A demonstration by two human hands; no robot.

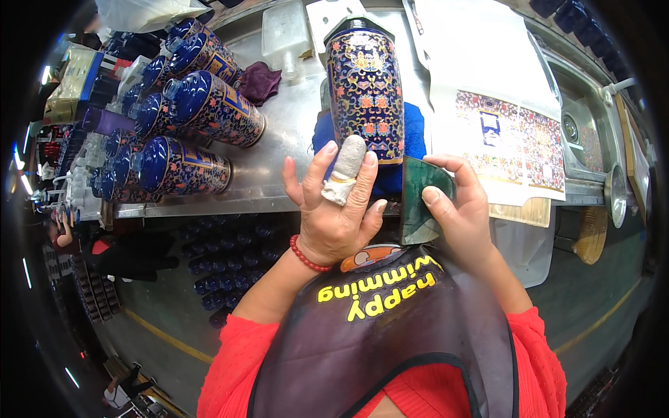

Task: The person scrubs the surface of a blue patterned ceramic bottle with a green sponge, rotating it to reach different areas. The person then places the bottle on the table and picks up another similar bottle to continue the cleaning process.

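Observation:
A dark blue bottle (pixel 366 90) with a dense, colourful floral pattern lies on a blue cloth (pixel 416 129) at the table's near edge. Against its near end rest the fingertips of my left hand (pixel 333 226), spread apart and gripping nothing. A grey-white cloth finger cover (pixel 350 164) is wrapped on one finger of that hand. My right hand (pixel 465 219) pinches a flat green scraper (pixel 421 198) between thumb and fingers, beside the bottle's near right side. The bottle's underside is hidden.
Several similar blue bottles (pixel 219 108) lie at the left, near a purple rag (pixel 260 83). Printed patterned sheets (pixel 512 143) lie to the right, before a metal sink (pixel 575 132). A clear plastic container (pixel 284 31) sits at the back. More blue bottles (pixel 233 265) stand below the table.

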